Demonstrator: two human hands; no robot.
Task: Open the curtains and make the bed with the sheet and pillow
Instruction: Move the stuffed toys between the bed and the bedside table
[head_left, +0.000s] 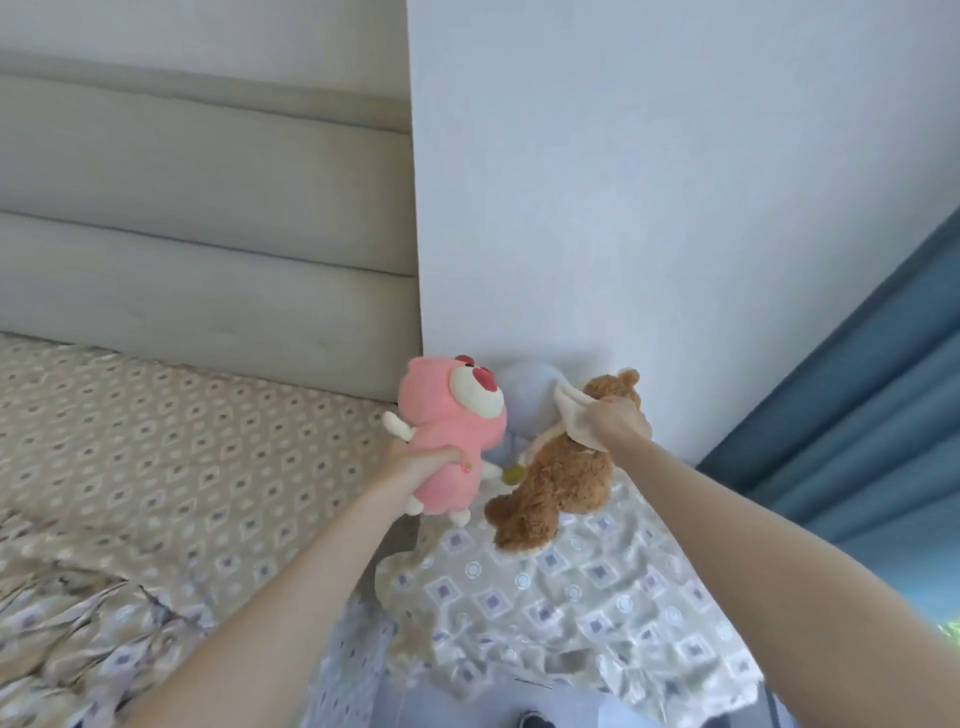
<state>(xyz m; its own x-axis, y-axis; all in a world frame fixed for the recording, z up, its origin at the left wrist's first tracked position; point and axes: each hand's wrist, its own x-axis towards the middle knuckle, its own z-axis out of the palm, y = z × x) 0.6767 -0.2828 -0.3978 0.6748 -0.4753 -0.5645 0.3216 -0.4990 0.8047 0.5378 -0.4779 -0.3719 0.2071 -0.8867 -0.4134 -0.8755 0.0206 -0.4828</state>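
You are clearing soft toys off the bed, by the look of it a side step within making it rather than work on the sheet itself. Your left hand (415, 460) is closed round the belly of the pink toy (452, 431) and holds it up over the corner where the headboard (208, 208) meets the wall (675, 182). Your right hand (621, 423) pinches the cream ear of the brown toy (556, 483), whose body hangs down and rests on a rumpled patterned cloth (571, 597) just beside the bed. A pale thing (530, 395) sits behind both toys against the wall; what it is cannot be told. The sheet (156, 447) lies over the mattress to your left, fairly flat near the headboard but bunched and creased at the lower left. No pillow shows for certain; the rumpled cloth may be one or may be loose bedding. The curtain (857, 389) hangs in folds at the right edge, and whether it is drawn open cannot be judged from here. Next, you will likely need somewhere off the mattress to set both toys down, so that both hands come free. The ear grip is thin and the brown toy may swing or slip as it rises, so take it by the body if you carry it far. Then the creased end of the sheet wants pulling taut.
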